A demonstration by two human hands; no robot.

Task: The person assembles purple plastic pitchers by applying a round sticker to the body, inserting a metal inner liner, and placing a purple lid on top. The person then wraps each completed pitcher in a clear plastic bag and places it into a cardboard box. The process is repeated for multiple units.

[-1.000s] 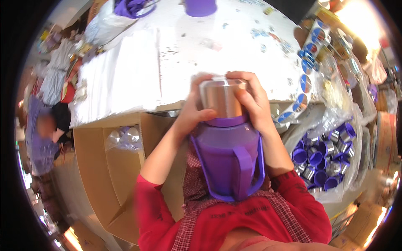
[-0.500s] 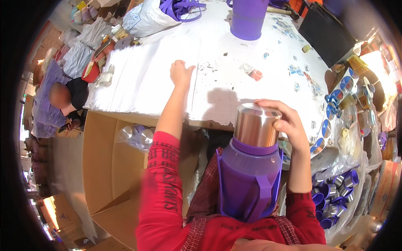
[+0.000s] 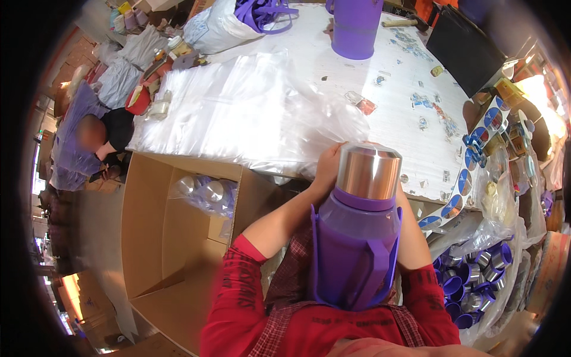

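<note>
A large purple bottle (image 3: 351, 244) with a handle stands upright in front of my body, topped by a shiny copper-and-silver metal cap (image 3: 370, 169). My left hand (image 3: 328, 166) is just beyond the cap's left side. It is closed on the near end of a clear plastic bag (image 3: 339, 122) drawn off the stack. The cap partly covers its fingers. Behind the bottle's right side is my right hand (image 3: 400, 193), its fingers hidden by the cap. A flat stack of clear plastic bags (image 3: 220, 107) lies on the white table (image 3: 404, 154).
A purple bucket-like container (image 3: 357, 30) and a sack of purple straps (image 3: 223, 27) stand at the back. An open cardboard box (image 3: 146, 232) is at left, a bag of purple-rimmed metal cups (image 3: 473, 285) at right, beside a label strip (image 3: 461, 184). Another person (image 3: 113, 134) sits far left.
My left hand has moved from the stack rightward and nearer, pulling a clear bag along. My right hand has left the cap's top and gone behind the bottle.
</note>
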